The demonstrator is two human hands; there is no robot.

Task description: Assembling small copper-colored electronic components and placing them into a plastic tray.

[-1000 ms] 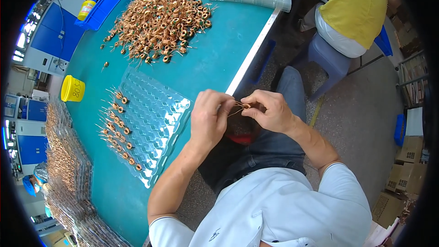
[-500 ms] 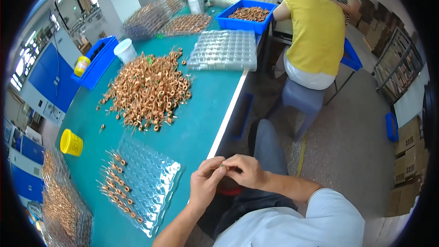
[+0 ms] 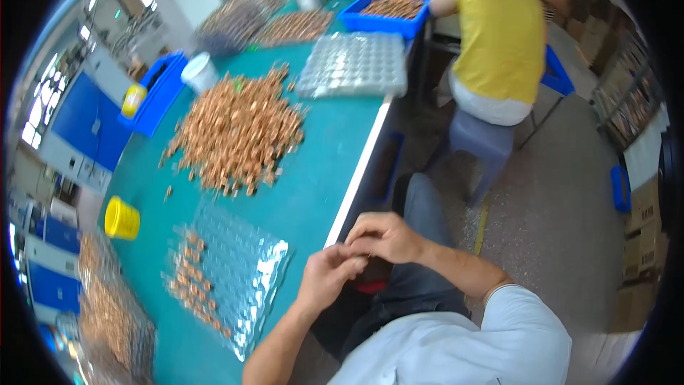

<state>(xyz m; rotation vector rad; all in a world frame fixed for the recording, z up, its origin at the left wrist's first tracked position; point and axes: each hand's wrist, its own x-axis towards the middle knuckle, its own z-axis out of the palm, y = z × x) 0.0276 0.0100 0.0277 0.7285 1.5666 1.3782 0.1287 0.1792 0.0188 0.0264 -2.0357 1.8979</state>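
My left hand (image 3: 329,276) and my right hand (image 3: 386,237) meet above my lap, just off the table's edge. Both are closed, the fingertips pinched together around something small that blur and the fingers hide. On the green table, left of my hands, lies a clear plastic blister tray (image 3: 242,271). Several copper coils (image 3: 191,278) with wire leads sit in rows along its left side; its other pockets look bare. Beyond the tray is a large heap of loose copper coils (image 3: 239,132).
A yellow tub (image 3: 122,218) and stacked filled trays (image 3: 117,314) stand at the left. Farther back are a white cup (image 3: 199,73), a blue bin (image 3: 153,96), stacked clear trays (image 3: 353,64) and a blue crate of coils (image 3: 388,11). A person in yellow (image 3: 495,39) sits on a stool (image 3: 479,142).
My right hand has risen slightly and both hands have shifted a little to the right in view. The small green-and-copper piece seen between the fingers is now hidden. The whole view has shifted and blurred.
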